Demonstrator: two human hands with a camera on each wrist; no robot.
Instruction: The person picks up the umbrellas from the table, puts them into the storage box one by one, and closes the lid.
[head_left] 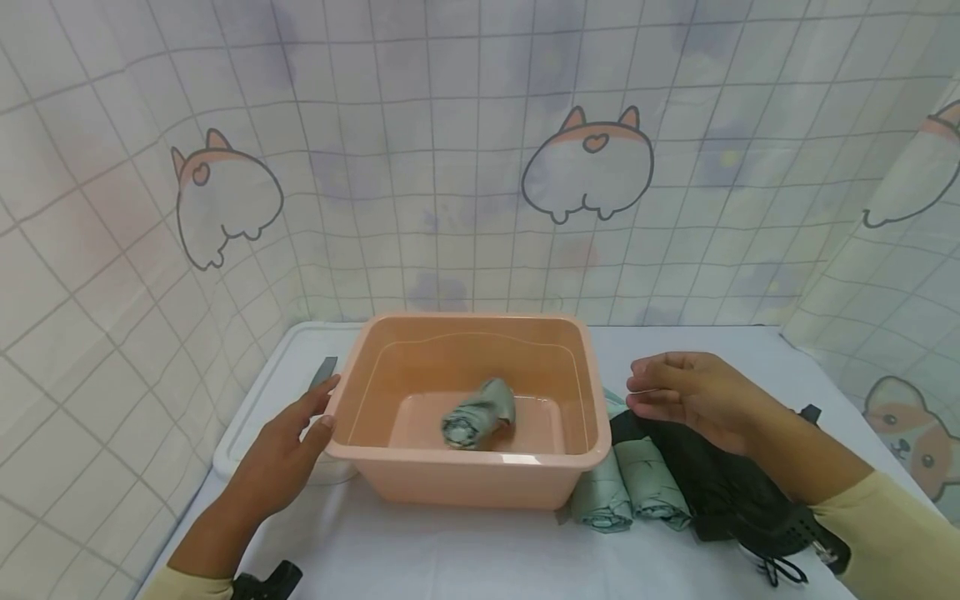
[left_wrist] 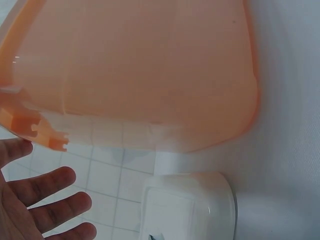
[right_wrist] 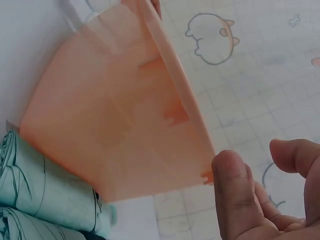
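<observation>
A peach plastic basin (head_left: pixel 465 482) stands at the middle of the table. Inside it lies one grey-green roll (head_left: pixel 478 414) of thin, crinkled material. My left hand (head_left: pixel 281 454) is at the basin's left rim with fingers extended; in the left wrist view a fingertip (left_wrist: pixel 22 148) meets the rim's underside. To the right of the basin, my right hand (head_left: pixel 693 396) hovers with loosely bent fingers and holds nothing. Below it, two more green rolls (head_left: pixel 651 479) lie against the basin's right side, next to a black fabric item (head_left: pixel 712 475).
A white tray or lidded container (head_left: pixel 258 400) sits behind my left hand, with a flat grey piece (head_left: pixel 324 372) on it. A white cloth (head_left: pixel 420 554) covers the table. Patterned curtain-like sheets (head_left: pixel 450 208) enclose the back and both sides.
</observation>
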